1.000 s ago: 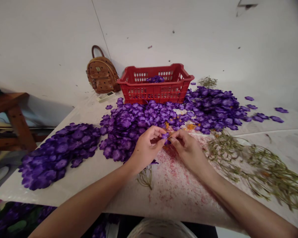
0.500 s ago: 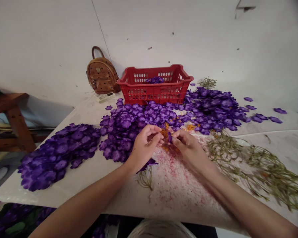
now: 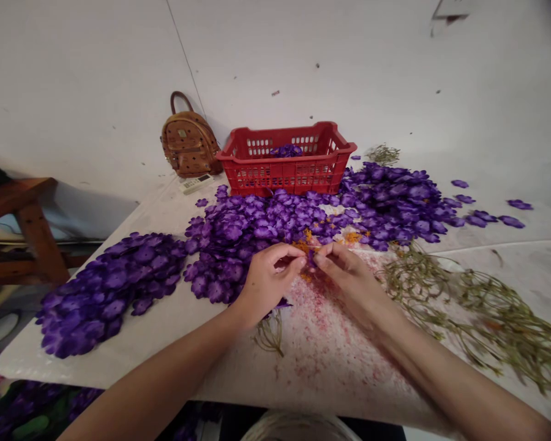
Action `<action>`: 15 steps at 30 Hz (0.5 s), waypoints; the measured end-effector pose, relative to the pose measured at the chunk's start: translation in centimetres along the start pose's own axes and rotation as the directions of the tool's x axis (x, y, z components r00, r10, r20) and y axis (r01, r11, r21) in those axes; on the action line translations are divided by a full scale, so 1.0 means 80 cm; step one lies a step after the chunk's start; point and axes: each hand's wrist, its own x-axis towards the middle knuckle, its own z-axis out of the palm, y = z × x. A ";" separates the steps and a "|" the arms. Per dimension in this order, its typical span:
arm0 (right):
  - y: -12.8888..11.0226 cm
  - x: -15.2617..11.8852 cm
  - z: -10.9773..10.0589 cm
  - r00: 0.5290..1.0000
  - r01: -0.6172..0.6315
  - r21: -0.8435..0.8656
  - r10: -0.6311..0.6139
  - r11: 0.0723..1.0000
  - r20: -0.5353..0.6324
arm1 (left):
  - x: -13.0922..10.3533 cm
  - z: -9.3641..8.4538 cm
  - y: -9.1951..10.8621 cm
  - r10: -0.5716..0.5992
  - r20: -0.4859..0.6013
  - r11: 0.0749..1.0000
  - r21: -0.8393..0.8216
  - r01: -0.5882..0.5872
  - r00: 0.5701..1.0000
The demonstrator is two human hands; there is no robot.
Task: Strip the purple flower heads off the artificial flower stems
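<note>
My left hand (image 3: 272, 274) has its thumb and index finger pinched together over the table; whatever sits between the tips is too small to make out. Close beside it, my right hand (image 3: 344, 264) pinches a small purple artificial flower (image 3: 311, 260) between thumb and fingers. Small orange flower centres (image 3: 352, 237) lie just beyond the hands. Behind my left hand spreads a heap of purple fabric flowers (image 3: 232, 229). A green plastic stem (image 3: 270, 335) lies below my left wrist, with purple petals partly hidden under the wrist.
A red crate (image 3: 284, 174) holding purple flowers stands at the back, beside a brown backpack (image 3: 190, 144) and a remote control (image 3: 196, 184). More purple flowers pile up at left (image 3: 112, 282) and right (image 3: 399, 199). Green stems (image 3: 477, 312) cover the right side.
Both hands stay close together at the same spot. My left fingertips have moved slightly right and closed nearer the purple flower. The view has shifted a little.
</note>
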 end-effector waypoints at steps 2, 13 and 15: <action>-0.002 0.000 0.000 1.000 0.001 0.019 -0.001 1.000 0.003 | 0.001 -0.001 0.001 -0.068 0.031 0.995 -0.069 0.070 0.997; 0.000 0.003 -0.003 0.988 0.126 -0.190 -0.105 0.974 0.115 | 0.005 -0.001 0.006 -0.265 0.107 0.924 -0.256 0.284 0.958; -0.002 0.003 -0.002 0.984 0.150 -0.263 -0.119 0.953 0.130 | 0.005 -0.002 0.005 -0.271 0.117 0.921 -0.257 0.292 0.956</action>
